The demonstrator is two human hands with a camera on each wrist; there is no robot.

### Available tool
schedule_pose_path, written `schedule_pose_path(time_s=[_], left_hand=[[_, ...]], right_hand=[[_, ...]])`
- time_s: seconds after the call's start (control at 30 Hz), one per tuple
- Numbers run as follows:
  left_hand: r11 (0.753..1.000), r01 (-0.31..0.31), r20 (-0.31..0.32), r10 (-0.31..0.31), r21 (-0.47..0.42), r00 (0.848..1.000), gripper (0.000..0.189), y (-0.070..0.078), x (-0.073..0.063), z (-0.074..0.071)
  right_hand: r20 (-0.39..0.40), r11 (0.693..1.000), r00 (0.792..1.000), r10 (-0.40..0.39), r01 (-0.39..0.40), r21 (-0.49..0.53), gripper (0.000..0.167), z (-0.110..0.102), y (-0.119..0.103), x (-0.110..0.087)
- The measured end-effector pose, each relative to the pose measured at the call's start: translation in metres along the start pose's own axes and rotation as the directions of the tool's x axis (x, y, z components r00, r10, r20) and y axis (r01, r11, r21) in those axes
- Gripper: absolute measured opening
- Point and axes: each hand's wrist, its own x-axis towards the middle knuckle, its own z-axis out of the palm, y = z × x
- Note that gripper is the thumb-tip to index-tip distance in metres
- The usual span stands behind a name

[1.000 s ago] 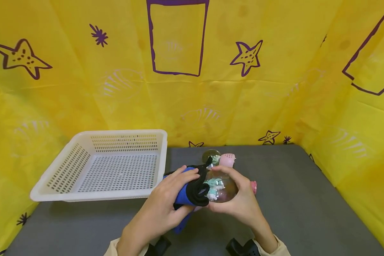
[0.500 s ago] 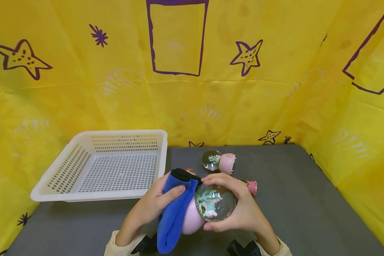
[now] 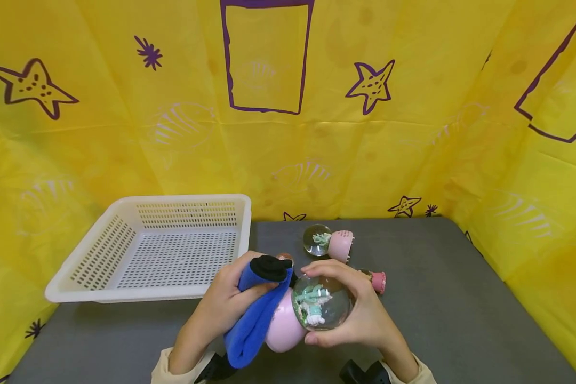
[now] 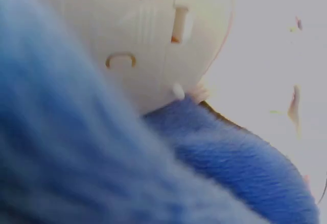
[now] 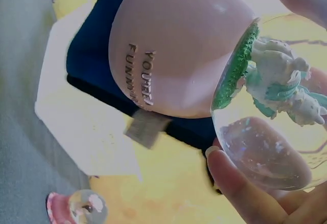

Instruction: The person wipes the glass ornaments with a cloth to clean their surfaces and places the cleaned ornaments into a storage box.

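And there it goes, the blue cloth [image 3: 256, 322] slides leftward, baring more pink base [image 3: 284, 328], so wiping seems centred there, left hand [image 3: 221, 298] gripping the cloth, right hand [image 3: 366, 312] curved wide round the snow globe [image 3: 333, 306] above the bench [image 3: 451, 298].

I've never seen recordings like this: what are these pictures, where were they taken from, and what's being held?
No machine here: a person works with two bare hands. The wide picture is taken from the person's head, looking forward and down; the two close-ups are taken at the wrists, the left one largely blurred. The left hand grips a folded blue cloth beside the pink base of a snow globe; the right hand holds its clear ball. On the grey table are a white basket and, on their sides, another snow globe and a smaller globe, partly hidden by the right hand.
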Motion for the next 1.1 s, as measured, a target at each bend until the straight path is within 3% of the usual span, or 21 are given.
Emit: schedule_pose_path(time_s=[0.2,0.33,0.47,0.57,0.67,0.73,0.9,1.0,1.1], left_hand=[[0.992,-0.128,0.011,0.128,-0.010,0.992,0.040,0.013,-0.002,0.001],[0.968,-0.209,0.025,0.208,0.135,0.978,0.047,0.026,-0.005,0.003],[0.931,-0.243,0.020,0.246,0.271,0.969,0.050,0.034,-0.006,0.005],[0.949,-0.198,0.033,0.196,0.247,0.980,0.045,0.034,-0.006,0.004],[0.990,-0.095,0.081,0.087,0.107,0.993,0.040,0.030,-0.006,0.002],[1.000,-0.017,0.122,0.017,-0.002,0.992,0.036,0.025,-0.005,0.000],[0.974,0.118,0.203,-0.077,-0.195,0.976,0.033,0.011,-0.002,0.000],[0.954,0.174,0.237,-0.115,-0.245,0.965,0.034,0.006,0.000,0.001],[0.947,0.213,0.233,-0.157,-0.239,0.960,0.029,0.008,0.000,0.001]], right_hand=[[-0.011,1.000,1.000,-0.022,0.022,-0.002,0.082,-0.002,0.001,0.001],[-0.012,0.999,0.999,-0.036,0.036,0.009,0.082,-0.002,0.001,0.002],[-0.021,1.000,1.000,-0.022,0.022,0.005,0.082,-0.002,0.000,0.003],[-0.024,1.000,0.999,-0.026,0.026,-0.004,0.082,-0.001,-0.002,0.003],[-0.013,0.999,0.999,-0.046,0.045,-0.023,0.082,-0.001,-0.006,0.004],[-0.002,0.997,0.998,-0.061,0.061,-0.041,0.082,-0.001,-0.009,0.004],[0.013,0.993,0.996,-0.085,0.086,-0.081,0.082,0.000,-0.013,0.005],[0.010,0.993,0.995,-0.101,0.101,-0.067,0.081,-0.001,-0.011,0.005],[0.008,0.993,0.994,-0.109,0.109,-0.041,0.081,-0.002,-0.009,0.005]])
